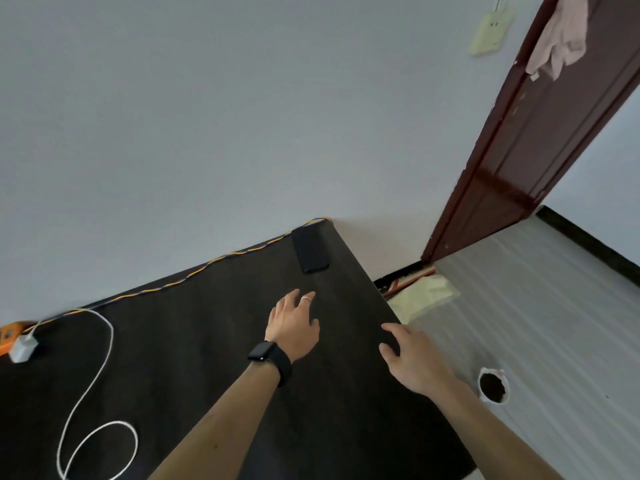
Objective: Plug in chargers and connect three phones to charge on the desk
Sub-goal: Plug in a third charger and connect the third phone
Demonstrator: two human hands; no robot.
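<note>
Dark wood-grain counter carries one black phone, lying flat at the far right corner, close to the wall and just beside a twisted yellow-and-blue cord that runs along the back edge. Your left hand, the one with the watch, is stretched out towards that phone with its fingers loose and straight, holding nothing; it is near the phone but apart from it. Your right hand is spread flat at the counter's right edge, also empty. Far to the left, a white charger sits in an orange power strip, and its white cable trails in loops across the counter, well apart from the phone. Where the cable's plug end lies cannot be told, since the loops run off the bottom of the view. So the step in hand looks like fetching this phone to join it with the lead. Your next move calls for a firm hold on the phone's long sides, then bringing it left towards the cable, or the cable to it. Only this one phone shows here, so two more are likely left to deal with.
</note>
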